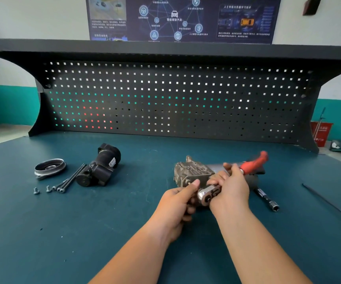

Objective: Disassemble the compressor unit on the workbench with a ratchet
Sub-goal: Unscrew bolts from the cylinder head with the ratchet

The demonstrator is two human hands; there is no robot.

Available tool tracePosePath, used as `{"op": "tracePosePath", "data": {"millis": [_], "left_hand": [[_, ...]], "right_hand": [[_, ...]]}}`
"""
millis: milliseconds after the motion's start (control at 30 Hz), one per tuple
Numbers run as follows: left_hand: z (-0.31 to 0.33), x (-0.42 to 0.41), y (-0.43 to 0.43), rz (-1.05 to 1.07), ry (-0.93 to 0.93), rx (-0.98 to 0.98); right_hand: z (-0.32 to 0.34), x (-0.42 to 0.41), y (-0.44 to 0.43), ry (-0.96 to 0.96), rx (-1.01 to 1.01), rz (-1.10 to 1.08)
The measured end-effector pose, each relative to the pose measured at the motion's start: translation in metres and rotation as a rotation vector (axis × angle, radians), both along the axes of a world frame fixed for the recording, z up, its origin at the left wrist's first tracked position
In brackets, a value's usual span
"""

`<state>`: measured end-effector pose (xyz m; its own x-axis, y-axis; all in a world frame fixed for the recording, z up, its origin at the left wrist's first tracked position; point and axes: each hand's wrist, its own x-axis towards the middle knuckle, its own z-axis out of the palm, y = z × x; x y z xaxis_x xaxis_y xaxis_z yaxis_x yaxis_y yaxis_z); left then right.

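Apprentice: Ratchet axis first: which way does it run?

Fitter: The ratchet with the chrome head and red plastic handle (252,162) runs from close to the person away and to the right. The head is the near end. The handle is the far end, raised over the right side of the grey cast-metal compressor body (194,171), and it's blurred.

Apprentice: And the compressor body, where is it?

Fitter: On the dark teal surface (104,232), right of centre, just beyond both hands. From the ratchet head it lies ahead and slightly left. Its near end is hidden behind the fingers, so I can't see which fastener the head meets.

Apprentice: What are the hands doing?

Fitter: The right grip (230,188) is clamped round the ratchet shank, between the chrome head and the red handle. The left grip (180,201) is curled just left of the head, with the thumb lying towards the body's near corner. I cannot tell what it closes on, because its own fingers cover it.

Apprentice: So which hand steadies?

Fitter: The left one, I'd judge, since it is nearer the body. The right hand then swings the handle across the far right side, where a slim black extension bar with a socket end (268,199) lies near.

Apprentice: How far along is it?

Fitter: Partly stripped, I'd say — a black cylindrical housing (101,167), a round metal pulley (49,166) and long black bolts (71,179) sit well apart to the left.
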<state>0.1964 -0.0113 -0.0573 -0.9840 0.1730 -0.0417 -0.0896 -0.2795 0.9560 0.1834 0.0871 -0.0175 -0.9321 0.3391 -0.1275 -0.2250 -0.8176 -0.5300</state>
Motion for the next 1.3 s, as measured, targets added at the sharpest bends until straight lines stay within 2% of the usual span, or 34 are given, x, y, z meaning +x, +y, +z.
{"op": "tracePosePath", "data": {"millis": [67,233,300,333,500,567,700,767,867,967,1033,1100,1300], "left_hand": [[0.0,0.001,-0.001,0.001,-0.013,-0.024],[-0.001,0.003,-0.004,0.05,0.026,-0.058],[-0.001,0.003,-0.004,0.045,0.055,-0.077],[-0.001,0.004,-0.004,0.036,0.059,-0.09],[0.0,0.003,-0.004,0.039,0.036,-0.131],[-0.001,0.001,-0.004,0.062,0.036,-0.107],[-0.001,0.0,0.0,0.065,0.049,-0.06],[-0.001,-0.001,0.002,0.066,0.055,-0.062],[-0.002,-0.001,0.001,0.186,0.113,-0.076],[-0.007,-0.006,-0.006,0.52,0.292,-0.114],[-0.008,-0.006,-0.006,0.499,0.366,-0.243],[-0.012,-0.006,-0.005,0.375,0.411,-0.374],[-0.01,-0.004,-0.008,0.338,0.456,-0.354]], "right_hand": [[0.003,-0.001,-0.001,0.098,0.208,-0.011],[0.001,0.01,-0.016,0.521,0.849,-0.014],[-0.002,0.014,-0.019,0.59,1.045,-0.02],[-0.002,0.015,-0.019,0.597,1.076,-0.026],[0.001,0.016,-0.014,0.531,0.877,0.009],[0.002,0.011,-0.013,0.412,0.676,-0.008],[0.001,0.0,0.0,0.062,0.112,-0.04],[-0.003,-0.003,0.003,-0.015,-0.042,-0.017],[-0.001,-0.005,0.001,0.015,0.036,-0.014],[0.005,-0.004,-0.003,0.121,0.258,-0.015],[0.008,-0.001,-0.004,0.191,0.423,-0.015],[0.012,0.004,-0.007,0.265,0.571,0.014],[0.016,0.018,-0.012,0.473,0.971,0.138]]}}
